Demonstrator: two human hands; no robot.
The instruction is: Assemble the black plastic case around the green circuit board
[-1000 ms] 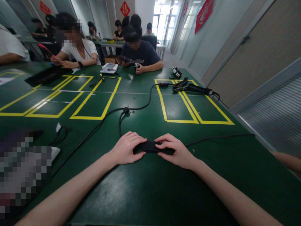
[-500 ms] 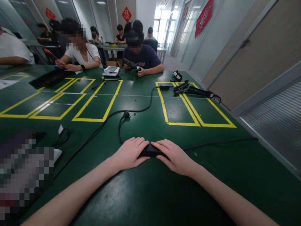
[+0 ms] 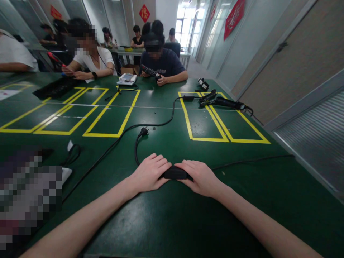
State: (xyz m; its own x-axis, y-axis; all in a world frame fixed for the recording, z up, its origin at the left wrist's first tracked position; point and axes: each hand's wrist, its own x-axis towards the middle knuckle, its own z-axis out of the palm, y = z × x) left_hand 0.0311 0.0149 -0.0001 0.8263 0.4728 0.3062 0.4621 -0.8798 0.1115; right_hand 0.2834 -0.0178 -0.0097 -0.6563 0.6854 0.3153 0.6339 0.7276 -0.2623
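A black power adapter (image 3: 175, 173), a rectangular brick, sits at the near middle of the green table (image 3: 150, 222). My left hand (image 3: 150, 172) grips its left end, thumb on the near side and fingers over the top. On its right end my right hand (image 3: 200, 177) is closed in the same way. From the left side a short cord runs up to a black plug (image 3: 144, 131), which lies on the table. A thin black cable (image 3: 252, 161) extends right from behind my right hand. Parts of the brick are hidden under both hands.
Yellow tape outlines (image 3: 209, 139) mark the table. A long black cable (image 3: 115, 141) crosses it towards a black clamp-like device (image 3: 225, 103) at the far right. Across the table, a person in a dark shirt (image 3: 168, 66) and a person in white (image 3: 106, 59) handle tools.
The adapter has tilted a little, showing more of its near face. My right hand has shifted slightly right, and my left hand is nearly where it was.
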